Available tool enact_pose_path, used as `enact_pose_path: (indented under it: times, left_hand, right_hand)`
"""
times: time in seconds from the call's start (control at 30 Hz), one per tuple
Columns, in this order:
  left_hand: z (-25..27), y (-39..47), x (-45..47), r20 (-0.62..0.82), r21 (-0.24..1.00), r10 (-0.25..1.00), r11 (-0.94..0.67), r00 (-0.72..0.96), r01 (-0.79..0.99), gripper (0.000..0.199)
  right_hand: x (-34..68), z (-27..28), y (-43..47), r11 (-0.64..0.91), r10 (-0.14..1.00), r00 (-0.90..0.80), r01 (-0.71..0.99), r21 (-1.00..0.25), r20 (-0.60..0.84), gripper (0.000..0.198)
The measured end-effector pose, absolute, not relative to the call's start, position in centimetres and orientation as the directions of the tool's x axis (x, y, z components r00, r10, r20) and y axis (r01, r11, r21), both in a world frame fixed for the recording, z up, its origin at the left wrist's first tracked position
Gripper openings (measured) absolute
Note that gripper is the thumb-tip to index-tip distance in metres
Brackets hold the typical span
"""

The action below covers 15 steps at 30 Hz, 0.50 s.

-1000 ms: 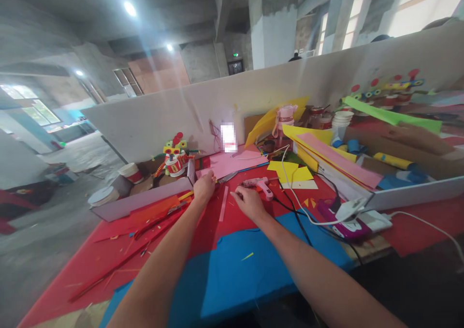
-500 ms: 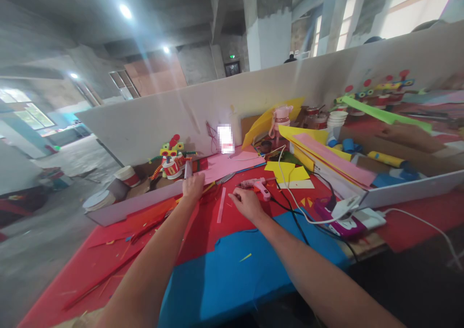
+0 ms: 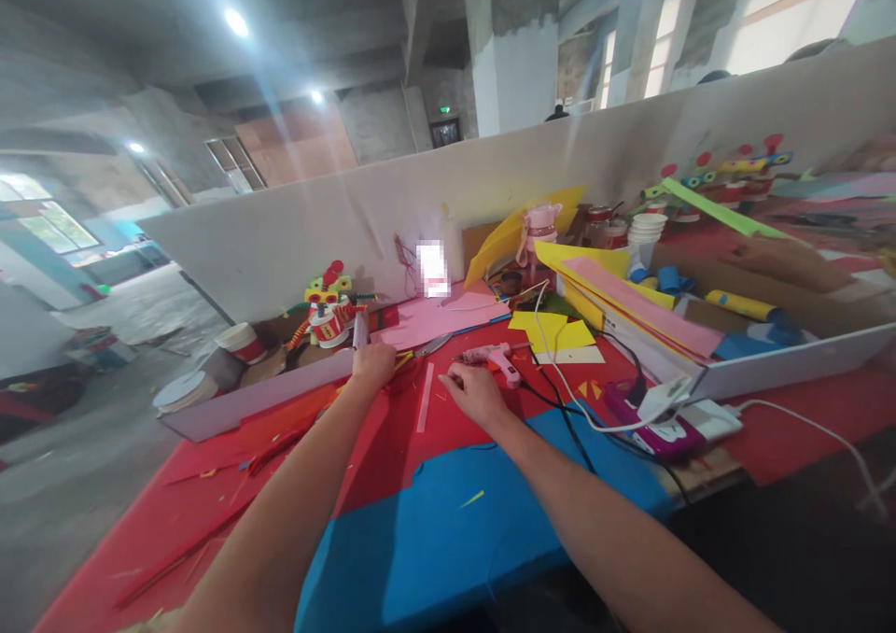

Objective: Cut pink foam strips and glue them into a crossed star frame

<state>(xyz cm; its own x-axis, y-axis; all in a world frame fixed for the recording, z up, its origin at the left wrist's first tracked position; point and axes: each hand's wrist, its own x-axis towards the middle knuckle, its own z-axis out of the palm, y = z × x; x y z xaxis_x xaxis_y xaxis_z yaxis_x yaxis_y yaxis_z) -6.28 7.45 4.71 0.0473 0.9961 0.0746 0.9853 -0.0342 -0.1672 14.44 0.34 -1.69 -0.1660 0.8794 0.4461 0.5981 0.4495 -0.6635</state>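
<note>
My left hand [image 3: 374,366] is at the front wall of the white box, back of the hand up. Its fingertips are hidden; they lie close to the yellow handles of a pair of scissors [image 3: 435,344], and I cannot tell whether they grip them. My right hand [image 3: 474,392] hovers low over the red tabletop [image 3: 399,437], fingers bent, thumb a little apart, nothing visible between them. Just beyond it lies a pink hot glue gun [image 3: 500,360]. Left of it lies a narrow pink paper strip [image 3: 425,398]. In the box stands a paper-cup robot figure [image 3: 329,311].
A blue sheet [image 3: 455,530] covers the near edge. Yellow paper pieces [image 3: 556,334] lie behind the glue gun. Cables run to a purple power strip [image 3: 648,423] on the right. A cardboard box [image 3: 798,358] with paper rolls stands beyond, where another person's hand [image 3: 777,260] shows.
My left hand has drawn slightly back toward me from the box, nearer the scissors' handles. My right hand stays where it was. The view has shifted a little.
</note>
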Motion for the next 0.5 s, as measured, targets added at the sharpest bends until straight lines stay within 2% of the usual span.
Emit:
enact_pose_path:
  times: [0.1, 0.23, 0.37, 0.5]
  left_hand:
    - [4.8, 8.3, -6.4, 0.110, -0.207, 0.994, 0.011, 0.012, 0.978, 0.030]
    - [4.8, 8.8, -6.4, 0.127, -0.158, 0.992, -0.005, 0.025, 0.987, 0.028]
    - [4.3, 9.0, -6.1, 0.217, -0.125, 0.976, 0.024, 0.003, 0.992, 0.029]
    - [3.6, 9.3, -6.1, 0.171, -0.120, 0.985, 0.043, -0.022, 0.992, 0.029]
  right_hand:
    - [14.4, -1.6, 0.3, 0.442, 0.884, -0.168, 0.601, -0.666, 0.435, 0.025]
    - [14.4, -1.6, 0.3, 0.436, 0.889, -0.173, 0.599, -0.671, 0.424, 0.025]
    - [14.4, -1.7, 0.3, 0.440, 0.888, -0.180, 0.598, -0.670, 0.423, 0.024]
    - [14.3, -1.5, 0.2, 0.422, 0.895, -0.162, 0.605, -0.675, 0.415, 0.024]
